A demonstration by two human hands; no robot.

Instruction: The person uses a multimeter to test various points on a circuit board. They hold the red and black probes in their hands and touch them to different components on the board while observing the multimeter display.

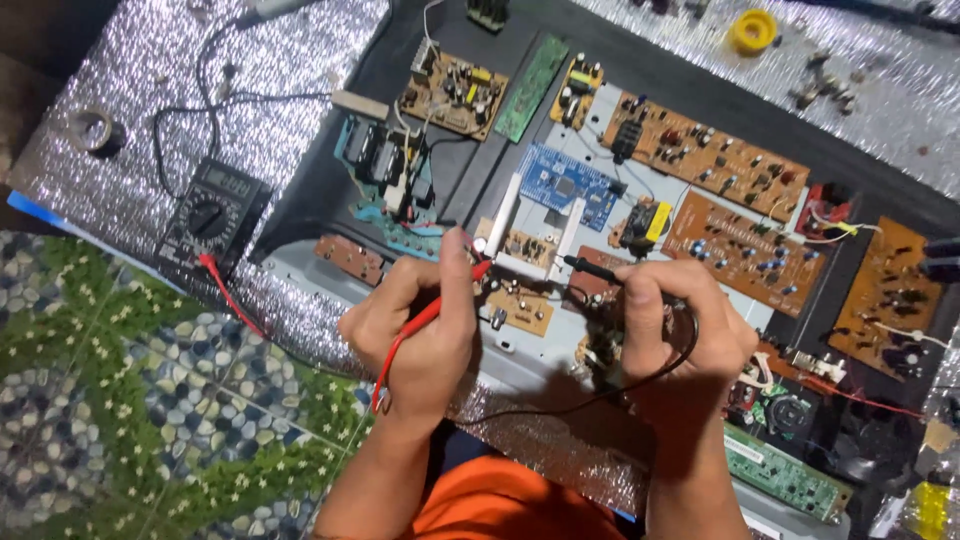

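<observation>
- Covering most of the view, a silver foil-faced mat (120,140) lies under everything, with a green and blue floral sheet (120,400) at the lower left.
- On the mat sits a dark, opened chassis (330,180) filled with circuit boards: several brown ones, a long brown board (705,155) at the upper right, a narrow green one and a blue board (568,185) near the middle.
- A black multimeter (212,215) rests on the mat to the left of the chassis, with a red lead running from it toward the person.
- The left hand (415,335) is clenched around a red probe (440,310), its tip pressed down at a small brown board (520,305) in the centre.
- The right hand (675,325) grips a black probe (592,268), its tip pointing left toward the same cluster of small boards; whether it touches cannot be told.
- A roll of yellow tape (752,30) lies at the top right, well apart from both hands.
</observation>
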